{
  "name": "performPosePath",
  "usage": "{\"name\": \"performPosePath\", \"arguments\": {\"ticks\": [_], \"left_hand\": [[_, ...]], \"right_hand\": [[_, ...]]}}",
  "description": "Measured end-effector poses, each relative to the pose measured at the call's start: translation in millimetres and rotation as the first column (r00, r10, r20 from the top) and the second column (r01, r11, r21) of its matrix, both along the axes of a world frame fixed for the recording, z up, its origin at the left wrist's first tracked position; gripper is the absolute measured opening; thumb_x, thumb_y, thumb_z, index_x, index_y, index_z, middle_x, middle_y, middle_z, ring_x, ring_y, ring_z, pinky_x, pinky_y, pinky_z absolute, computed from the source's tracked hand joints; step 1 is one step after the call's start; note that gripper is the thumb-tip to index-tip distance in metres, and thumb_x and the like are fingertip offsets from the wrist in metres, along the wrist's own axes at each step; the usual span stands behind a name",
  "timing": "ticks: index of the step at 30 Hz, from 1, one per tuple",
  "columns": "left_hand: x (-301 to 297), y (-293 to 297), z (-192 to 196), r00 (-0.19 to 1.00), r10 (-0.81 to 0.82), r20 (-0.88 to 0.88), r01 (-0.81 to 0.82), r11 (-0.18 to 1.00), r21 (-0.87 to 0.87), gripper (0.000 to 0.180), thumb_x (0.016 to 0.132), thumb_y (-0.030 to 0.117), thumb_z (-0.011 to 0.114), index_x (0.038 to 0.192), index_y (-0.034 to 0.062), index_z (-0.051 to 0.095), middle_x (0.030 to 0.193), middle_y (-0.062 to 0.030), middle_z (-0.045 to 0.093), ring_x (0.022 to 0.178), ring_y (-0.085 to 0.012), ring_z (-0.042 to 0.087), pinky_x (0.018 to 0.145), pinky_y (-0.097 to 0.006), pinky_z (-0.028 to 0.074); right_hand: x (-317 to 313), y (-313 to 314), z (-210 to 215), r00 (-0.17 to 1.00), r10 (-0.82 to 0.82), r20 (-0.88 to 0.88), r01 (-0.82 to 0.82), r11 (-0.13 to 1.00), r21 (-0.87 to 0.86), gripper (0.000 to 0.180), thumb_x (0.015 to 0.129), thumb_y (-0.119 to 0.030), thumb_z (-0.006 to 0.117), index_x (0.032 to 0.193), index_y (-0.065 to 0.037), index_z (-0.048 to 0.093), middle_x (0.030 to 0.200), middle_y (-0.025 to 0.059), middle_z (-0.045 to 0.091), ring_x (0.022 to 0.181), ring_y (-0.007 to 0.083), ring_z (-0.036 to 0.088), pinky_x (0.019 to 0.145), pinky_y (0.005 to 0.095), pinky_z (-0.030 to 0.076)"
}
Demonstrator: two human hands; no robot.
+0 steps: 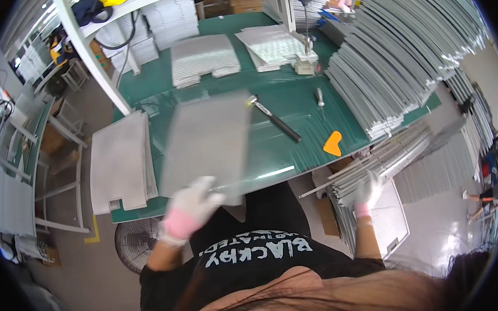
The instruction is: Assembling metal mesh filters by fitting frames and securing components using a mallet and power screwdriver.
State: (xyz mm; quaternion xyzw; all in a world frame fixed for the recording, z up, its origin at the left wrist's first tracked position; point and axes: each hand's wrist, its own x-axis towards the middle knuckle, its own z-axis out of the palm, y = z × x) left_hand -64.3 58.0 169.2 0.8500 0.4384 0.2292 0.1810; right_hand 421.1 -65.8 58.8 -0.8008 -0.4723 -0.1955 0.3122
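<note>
My left hand (194,209), in a white glove with a pink cuff, grips the near edge of a light grey mesh panel (208,138). The panel is blurred by motion and extends over the green tabletop, past its front edge. My right hand (369,194), gloved the same way, is over a stack of grey metal frames (348,190) below the table's right front edge. Motion smears its fingers, so whether it touches a frame is unclear. A hammer (275,119) with a black handle lies right of the panel.
On the green table (297,104) lie a screwdriver (320,98), an orange scraper (332,143) and mesh panel stacks (121,163) (204,58). A drill press (306,32) stands behind. Grey frames (396,49) pile high at right. A floor fan (135,245) sits below left.
</note>
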Motion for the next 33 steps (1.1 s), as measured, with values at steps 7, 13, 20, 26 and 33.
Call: {"name": "performPosePath", "arguments": {"ticks": [7, 13, 20, 26, 33], "left_hand": [[64, 59, -45, 0.966, -0.129, -0.223, 0.063, 0.958, -0.279, 0.059, 0.089, 0.05, 0.056, 0.118, -0.0008, 0.06, 0.112, -0.0215, 0.065, 0.103, -0.0381, 0.062, 0.091, -0.042, 0.049], [-12, 197, -56, 0.941, 0.246, -0.233, -0.213, 0.964, 0.158, 0.06, 0.084, 0.043, 0.062, 0.127, 0.0012, 0.055, 0.135, -0.0185, 0.053, 0.125, -0.0324, 0.049, 0.104, -0.043, 0.04], [-13, 392, -56, 0.88, 0.405, -0.249, -0.335, 0.899, 0.281, 0.08, 0.082, 0.044, 0.066, 0.141, -0.0031, 0.038, 0.149, -0.0215, 0.036, 0.139, -0.0355, 0.032, 0.114, -0.04, 0.029], [-6, 441, -93, 0.899, 0.437, 0.035, -0.436, 0.899, -0.037, 0.084, 0.085, 0.047, 0.063, 0.146, -0.0006, 0.032, 0.153, -0.0211, 0.03, 0.141, -0.0366, 0.029, 0.116, -0.039, 0.027], [-17, 366, -59, 0.812, 0.562, 0.16, -0.583, 0.758, 0.293, 0.085, 0.08, 0.033, 0.07, 0.145, -0.0015, 0.029, 0.15, -0.0229, 0.031, 0.136, -0.0395, 0.031, 0.113, -0.046, 0.026]], "right_hand": [[-188, 207, 29, 0.435, 0.888, -0.147, -0.856, 0.357, -0.375, 0.039, 0.079, -0.022, 0.06, 0.115, -0.007, 0.063, 0.122, 0.0164, 0.059, 0.125, 0.035, 0.048, 0.104, 0.0583, 0.032], [-210, 323, 44, 0.255, 0.951, -0.173, -0.924, 0.187, -0.333, 0.036, 0.082, -0.026, 0.058, 0.111, -0.007, 0.066, 0.117, 0.0113, 0.063, 0.118, 0.0312, 0.054, 0.103, 0.0563, 0.034], [-211, 541, 38, 0.872, 0.349, -0.343, -0.404, 0.909, -0.104, 0.059, 0.082, -0.032, 0.064, 0.126, 0.003, 0.048, 0.128, 0.0248, 0.051, 0.116, 0.0402, 0.054, 0.1, 0.0451, 0.045], [-232, 560, 76, 0.97, 0.239, -0.051, -0.235, 0.854, -0.465, 0.047, 0.084, -0.034, 0.063, 0.115, 0.001, 0.059, 0.126, 0.0211, 0.054, 0.116, 0.034, 0.057, 0.096, 0.0466, 0.047], [-219, 563, 124, 0.305, 0.83, -0.467, -0.581, 0.55, 0.6, 0.041, 0.086, -0.01, 0.066, 0.123, 0.003, 0.056, 0.104, 0.0161, 0.068, 0.095, 0.0199, 0.066, 0.086, 0.0307, 0.051]]}}
